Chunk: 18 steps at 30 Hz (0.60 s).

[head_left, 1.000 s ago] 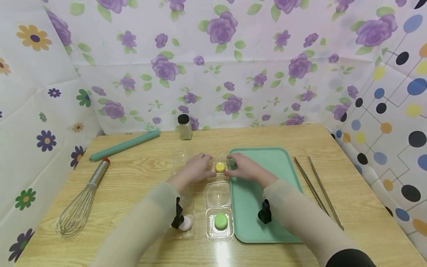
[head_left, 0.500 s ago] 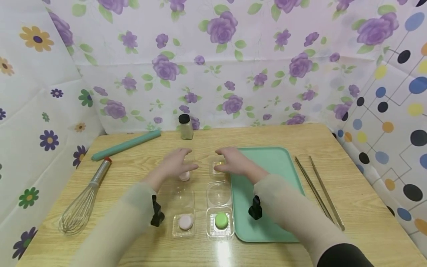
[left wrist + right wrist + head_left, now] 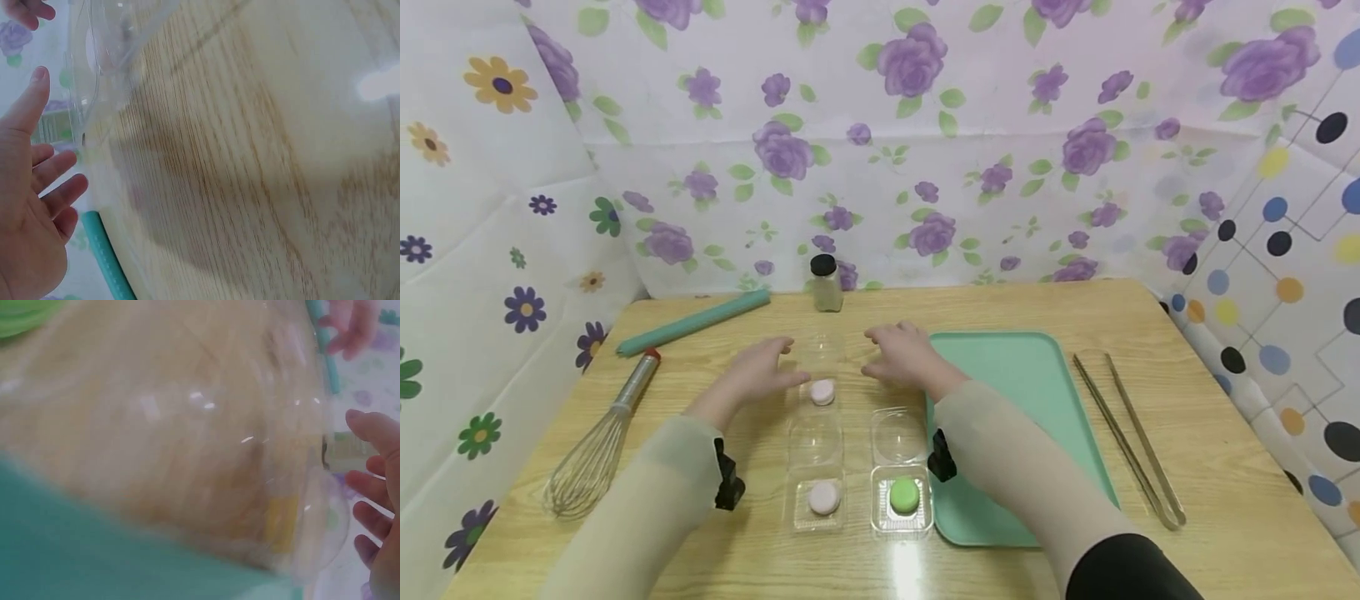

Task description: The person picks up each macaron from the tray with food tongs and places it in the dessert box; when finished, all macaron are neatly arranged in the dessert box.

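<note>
Thumb towards the back pale pink macaron [image 3: 822,392], my left hand [image 3: 752,379] hovers at the left side of its open clear plastic box, whose lid [image 3: 822,347] lies behind. My right hand [image 3: 904,357] is right of that box, fingers spread and holding nothing. It hides the yellow macaron [image 3: 282,524] in the head view; the right wrist view shows it blurred inside clear plastic. Nearer the front, another pale pink macaron [image 3: 824,497] and a green macaron [image 3: 905,495] sit in open clear boxes. The left hand's fingers are loosely bent around nothing.
A green tray [image 3: 1022,433] lies right of the boxes, with metal tongs [image 3: 1131,442] beyond it. At the left are a whisk [image 3: 602,442] and a green rolling pin [image 3: 692,322]. A black-capped jar [image 3: 827,285] stands at the back.
Both hands have left the sides of the yellow macaron's box and moved left. The left hand now stands beside the back pink macaron's box; the right hand covers the yellow one from above.
</note>
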Available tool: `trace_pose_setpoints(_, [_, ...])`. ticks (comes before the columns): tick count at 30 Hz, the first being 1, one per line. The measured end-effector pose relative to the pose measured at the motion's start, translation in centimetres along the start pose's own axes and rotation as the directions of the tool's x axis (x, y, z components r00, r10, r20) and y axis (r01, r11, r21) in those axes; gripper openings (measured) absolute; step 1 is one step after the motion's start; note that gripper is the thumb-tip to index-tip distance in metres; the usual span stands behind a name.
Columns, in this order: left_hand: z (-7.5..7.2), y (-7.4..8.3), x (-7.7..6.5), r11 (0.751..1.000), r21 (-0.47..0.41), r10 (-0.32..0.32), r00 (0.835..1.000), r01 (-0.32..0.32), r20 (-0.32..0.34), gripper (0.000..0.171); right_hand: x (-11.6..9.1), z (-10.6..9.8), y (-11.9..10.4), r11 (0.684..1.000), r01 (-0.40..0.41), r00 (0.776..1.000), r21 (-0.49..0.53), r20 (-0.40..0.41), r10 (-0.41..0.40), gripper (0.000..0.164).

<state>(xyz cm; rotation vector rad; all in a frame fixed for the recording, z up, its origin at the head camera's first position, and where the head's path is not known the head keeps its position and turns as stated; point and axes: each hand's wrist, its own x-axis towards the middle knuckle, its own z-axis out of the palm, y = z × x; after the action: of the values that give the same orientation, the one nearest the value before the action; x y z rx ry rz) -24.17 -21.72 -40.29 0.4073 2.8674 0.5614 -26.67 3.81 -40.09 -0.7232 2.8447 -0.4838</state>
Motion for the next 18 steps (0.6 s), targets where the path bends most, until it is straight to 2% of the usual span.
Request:
trace_pose_setpoints(6, [0.3,0.0,0.7,0.999,-0.034,-0.031,0.998,0.033,0.049,0.079,1.3,-0.3,-1.3,0.997,-0.062,0.995,-0.049,0.077,0.065,0.070])
trace_pose_setpoints(14, [0.6,0.2,1.2,0.995,-0.078,-0.060,0.994,0.068,0.095,0.082,2.3,0.3,-2.5,0.995,-0.091,0.989,-0.030,0.114,0.094,0.073])
trace_pose_setpoints(18, [0.7,0.2,1.2,0.992,-0.101,-0.069,0.991,0.081,0.112,0.083,2.5,0.8,-3.1,0.991,-0.134,0.982,-0.006,0.134,0.134,0.073])
